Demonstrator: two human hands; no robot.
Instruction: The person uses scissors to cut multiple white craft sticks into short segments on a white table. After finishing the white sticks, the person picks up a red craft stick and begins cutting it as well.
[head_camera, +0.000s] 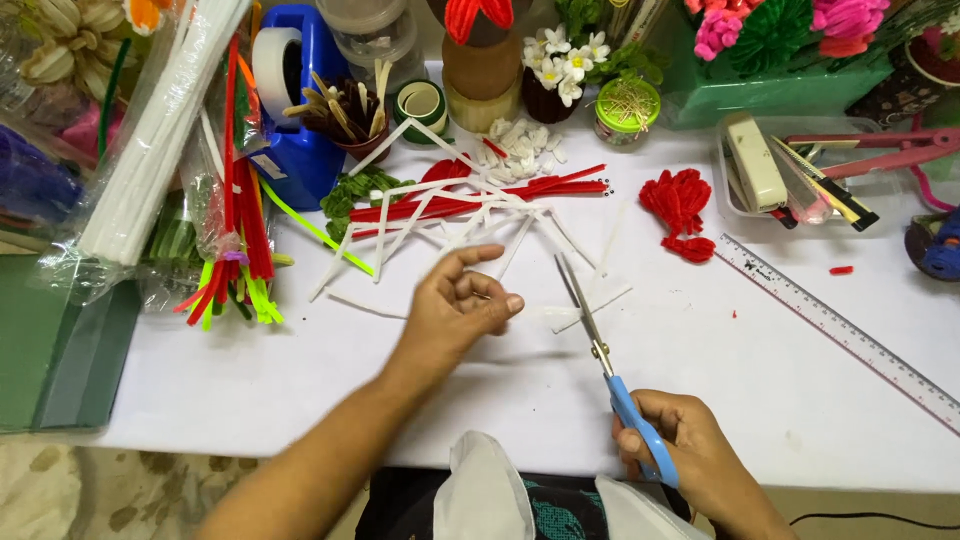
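White worktop (300, 390) crowded along its far edge with craft supplies, several cut off by the frame. Near the middle, the left hand (455, 305) pinches a white pipe cleaner piece (575, 312), fingers curled; the pinched end is hard to make out. The right hand (690, 445), at the near edge, grips blue-handled scissors (600, 350), blades narrowly parted at the strip. A clear ruler (840, 325) lies toward the right edge.

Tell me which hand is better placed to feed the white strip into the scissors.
Probably left. The left hand pinches the white strip beside the blades, while the right hand holds the scissors handles.
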